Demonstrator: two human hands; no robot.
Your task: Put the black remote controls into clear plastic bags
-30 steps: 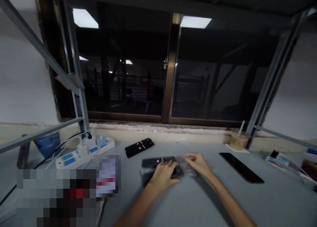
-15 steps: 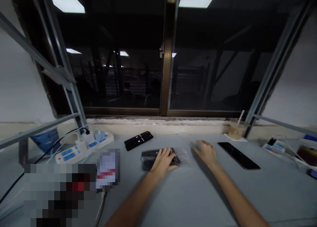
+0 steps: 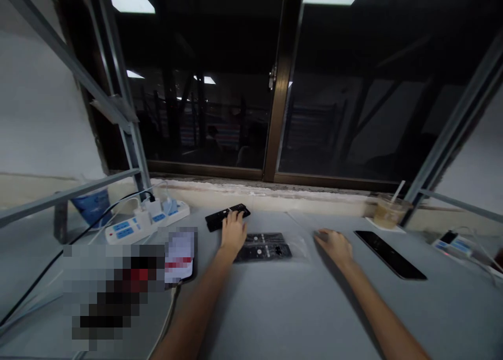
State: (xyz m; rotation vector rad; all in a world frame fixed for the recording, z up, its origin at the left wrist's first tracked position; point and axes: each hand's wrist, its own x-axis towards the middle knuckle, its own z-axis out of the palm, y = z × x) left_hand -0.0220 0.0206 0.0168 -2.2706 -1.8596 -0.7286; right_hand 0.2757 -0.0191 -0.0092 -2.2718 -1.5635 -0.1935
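Observation:
A black remote control (image 3: 214,221) lies slanted on the grey table. My left hand (image 3: 233,235) is over its right half, fingers stretched out and apart onto the buttons; whether they grip it cannot be made out. Just right of that wrist, a clear plastic bag (image 3: 301,249) lies flat with what look like two black remote controls (image 3: 271,251) side by side inside. My right hand (image 3: 336,246) rests on the table to the right of the bag, its fingers loosely bent and apart. I see nothing held in it.
A phone (image 3: 389,255) lies right of my right hand, before a drink cup (image 3: 387,214) with a straw. On the left are a power strip (image 3: 118,233) with plugs and cables, and a lit phone (image 3: 179,255) on a cable. Metal frame posts and a window stand behind.
My left hand has left the bagged remote controls and moved up and left onto the loose remote control. My right hand stays beside the bag. The whole view has shifted slightly.

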